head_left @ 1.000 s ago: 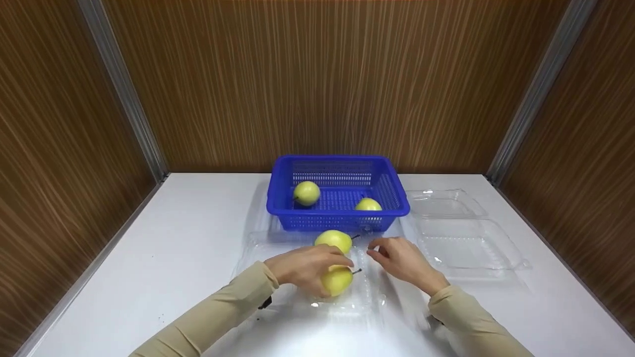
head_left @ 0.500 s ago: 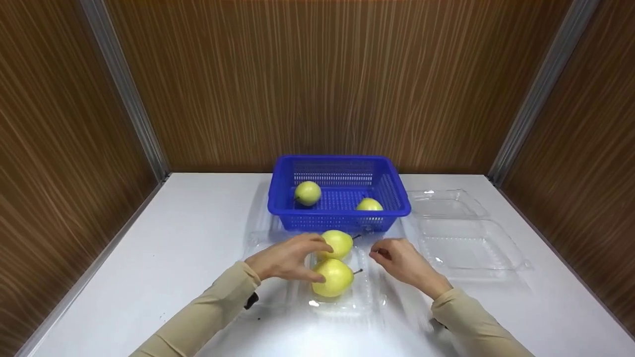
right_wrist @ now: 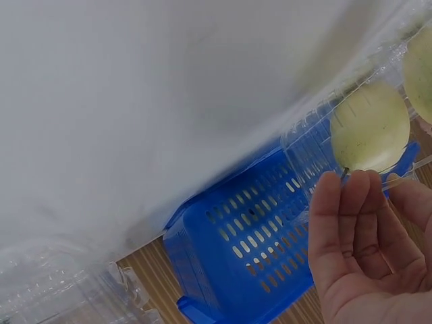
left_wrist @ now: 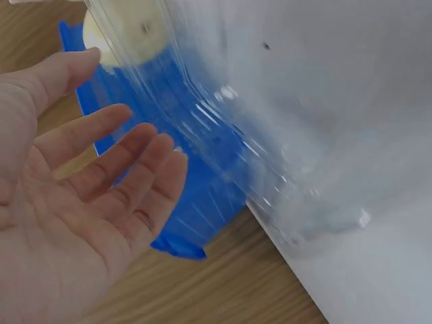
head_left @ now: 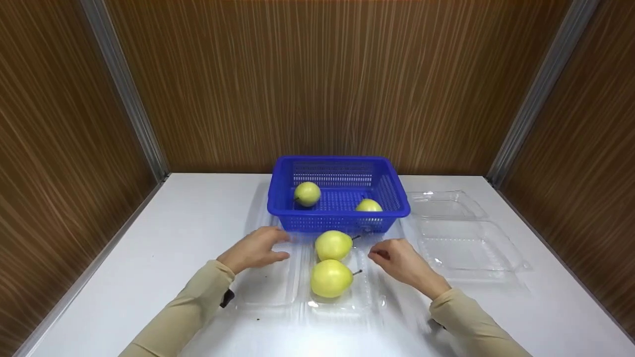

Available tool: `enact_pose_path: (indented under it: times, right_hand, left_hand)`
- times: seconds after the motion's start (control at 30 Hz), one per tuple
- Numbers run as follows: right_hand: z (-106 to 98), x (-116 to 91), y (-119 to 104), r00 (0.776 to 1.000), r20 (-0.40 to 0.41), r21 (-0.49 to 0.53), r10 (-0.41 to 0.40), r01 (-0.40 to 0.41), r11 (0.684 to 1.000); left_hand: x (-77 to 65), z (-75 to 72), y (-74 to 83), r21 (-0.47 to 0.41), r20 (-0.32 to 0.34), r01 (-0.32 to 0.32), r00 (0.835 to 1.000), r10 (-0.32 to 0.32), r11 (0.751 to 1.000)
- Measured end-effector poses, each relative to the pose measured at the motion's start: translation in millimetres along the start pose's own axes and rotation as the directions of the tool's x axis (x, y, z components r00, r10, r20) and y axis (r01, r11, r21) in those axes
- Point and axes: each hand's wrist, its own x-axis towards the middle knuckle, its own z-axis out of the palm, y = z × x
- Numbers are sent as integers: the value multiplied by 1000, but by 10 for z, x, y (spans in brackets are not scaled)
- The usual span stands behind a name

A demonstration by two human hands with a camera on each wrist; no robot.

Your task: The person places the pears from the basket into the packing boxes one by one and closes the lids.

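Observation:
A clear clamshell container (head_left: 278, 287) lies open in front of me. Two yellow-green pears rest in its right half, the far pear (head_left: 333, 245) and the near pear (head_left: 331, 278). My left hand (head_left: 263, 248) hovers open over the container's left half, palm down and holding nothing; the left wrist view shows its straight fingers (left_wrist: 135, 152). My right hand (head_left: 386, 255) sits just right of the pears at the container's edge, fingers relaxed and holding nothing. The right wrist view shows its fingers (right_wrist: 351, 223) close to a pear (right_wrist: 370, 127) behind clear plastic.
A blue slatted basket (head_left: 283, 198) stands behind the container with two more pears (head_left: 307, 193) (head_left: 368, 205) inside. A second open clear clamshell (head_left: 466, 243) lies at the right. Wood-grain walls close in the white table (head_left: 188, 223) on three sides.
My left hand has let go of the near pear and moved left, away over the container's left half. The pear now lies in the right half. My right hand has barely shifted.

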Motion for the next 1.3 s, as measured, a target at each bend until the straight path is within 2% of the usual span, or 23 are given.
enact_pose_path:
  times: [0.13, 0.2, 0.27, 0.4, 0.53, 0.7, 0.77, 0.9, 1.17, 1.3]
  right_hand:
    - [11, 3, -1, 1000, 11, 18, 11, -12, 1000]
    - [16, 6, -6, 1000, 20, 24, 19, -19, 1000]
    - [23, 7, -10, 1000, 24, 28, 16, -17, 999]
    - [29, 4, -19, 1000, 10, 30, 4, -4, 1000]
    - [32, 2, -28, 1000, 6, 28, 9, -10, 1000]
    - [37, 4, -43, 1000, 12, 31, 16, -17, 999]
    - [39, 6, -44, 1000, 6, 29, 12, -12, 1000]
    - [43, 7, -36, 1000, 3, 31, 10, -10, 999]
    - [25, 14, -45, 999, 17, 36, 28, -28, 999]
    - [18, 34, -58, 999, 30, 30, 18, -19, 999]
  left_hand:
    - [-70, -32, -174, 26, 6, 107, 994, -108, 994]
    - [-118, -55, -240, 31, 23, 190, 981, -191, 981]
    - [-165, -77, -291, 39, 47, 273, 960, -274, 961]
    - [-241, -119, -349, 57, 94, 413, 904, -417, 909]
    - [-278, -114, -393, 41, 124, 498, 858, -498, 866]
    - [-272, -78, -434, -30, 161, 542, 832, -531, 840]
    - [-264, -77, -447, -38, 169, 539, 833, -527, 841]
    - [-277, -129, -451, -71, 196, 551, 825, -531, 831]
    - [-359, -317, -449, -205, 204, 559, 827, -523, 804]
    - [-401, -400, -456, -253, 165, 537, 844, -510, 805]
